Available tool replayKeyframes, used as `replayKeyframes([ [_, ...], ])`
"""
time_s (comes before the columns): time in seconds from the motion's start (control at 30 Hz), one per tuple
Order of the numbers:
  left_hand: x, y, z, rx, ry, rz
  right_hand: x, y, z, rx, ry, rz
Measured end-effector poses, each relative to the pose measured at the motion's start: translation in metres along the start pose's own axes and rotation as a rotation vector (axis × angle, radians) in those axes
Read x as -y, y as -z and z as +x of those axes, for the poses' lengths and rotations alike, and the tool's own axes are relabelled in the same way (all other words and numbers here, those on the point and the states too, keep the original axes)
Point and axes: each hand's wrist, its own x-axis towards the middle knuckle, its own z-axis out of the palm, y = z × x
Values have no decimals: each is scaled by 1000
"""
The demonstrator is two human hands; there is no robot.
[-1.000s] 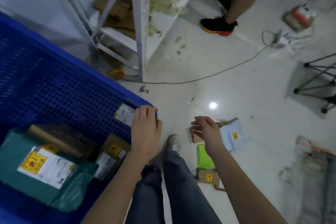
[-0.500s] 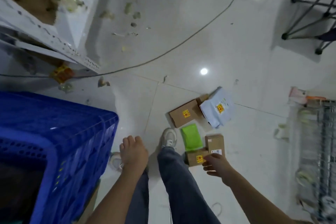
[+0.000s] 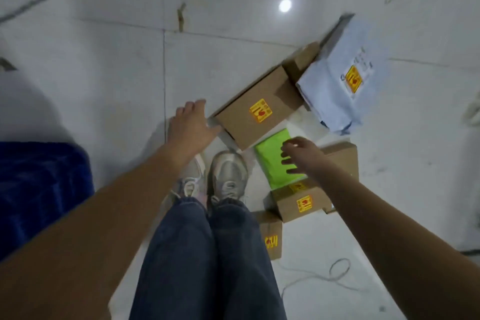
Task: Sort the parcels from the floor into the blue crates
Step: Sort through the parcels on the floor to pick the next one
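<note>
Both hands reaching for parcels on the floor; nothing gripped.

The left hand (image 3: 192, 126), fingers spread, is placed at the corner of the large cardboard box (image 3: 255, 113); contact cannot be confirmed. The right hand (image 3: 301, 155), fingers loosely apart, is held over the green parcel (image 3: 279, 163). Smaller boxes (image 3: 302, 202) lie at 5 o'clock, a pale mailer (image 3: 345, 78) at 2 o'clock. A one-handed corner lift could tip the box. The blue crate (image 3: 39, 189) is seen at 9 o'clock; its contents cannot be seen.

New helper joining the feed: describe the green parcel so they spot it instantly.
Start at the grey shoe; parcels lie on the floor to its right. The green parcel lies between two cardboard boxes, under the right hand. It alone is bright green, flat and soft.
</note>
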Motion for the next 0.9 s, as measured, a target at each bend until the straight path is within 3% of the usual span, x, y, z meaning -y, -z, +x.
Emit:
replayKeyframes([
  [0.13, 5, -22, 60, 59, -98, -15, 6, -24, 50, 13, -33, 183],
  [0.33, 1, -42, 81, 193, -175, -98, 1, -62, 95, 16, -107, 415],
  [0.53, 4, -38, 81, 193, -108, -312, -4, -82, 88, -59, -66, 664],
  [0.67, 13, -16, 72, 217, -162, -416, 5, -92, 69, -105, -20, 656],
  [0.73, 18, -2, 62, 217, -266, -280, 11, -95, 60, -61, -29, 676],
  [0.8, 23, 9, 51, 191, -422, 19, 16, -96, 55, -46, -1, 740],
  [0.9, 33, 20, 34, 2, -633, 386, 27, -94, 38, -48, 4, 800],
])
